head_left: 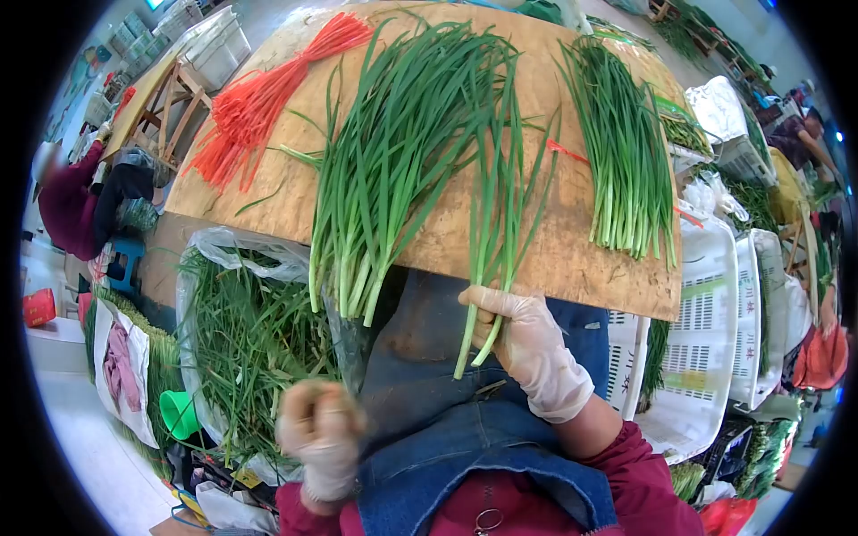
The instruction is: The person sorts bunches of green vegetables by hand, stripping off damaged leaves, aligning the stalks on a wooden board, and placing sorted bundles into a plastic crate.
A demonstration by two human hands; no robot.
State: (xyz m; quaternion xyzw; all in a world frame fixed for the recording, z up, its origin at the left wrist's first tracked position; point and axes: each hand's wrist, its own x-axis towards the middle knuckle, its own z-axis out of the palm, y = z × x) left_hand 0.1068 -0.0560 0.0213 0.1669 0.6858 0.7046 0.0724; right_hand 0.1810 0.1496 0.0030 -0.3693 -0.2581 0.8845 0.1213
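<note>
Our two gloved hands work at one wooden bench: the right hand pinches a few green stalks at its near edge, while the left hand, curled low by one plastic bag of leaves, is too blurred for us to tell whether it grips anything. Largest to smallest, we count on top one loose heap, one narrower bunch and one bundle of red strips. Crossing leaves hide how many stalks we pinch, though two pale stem ends show.
</note>
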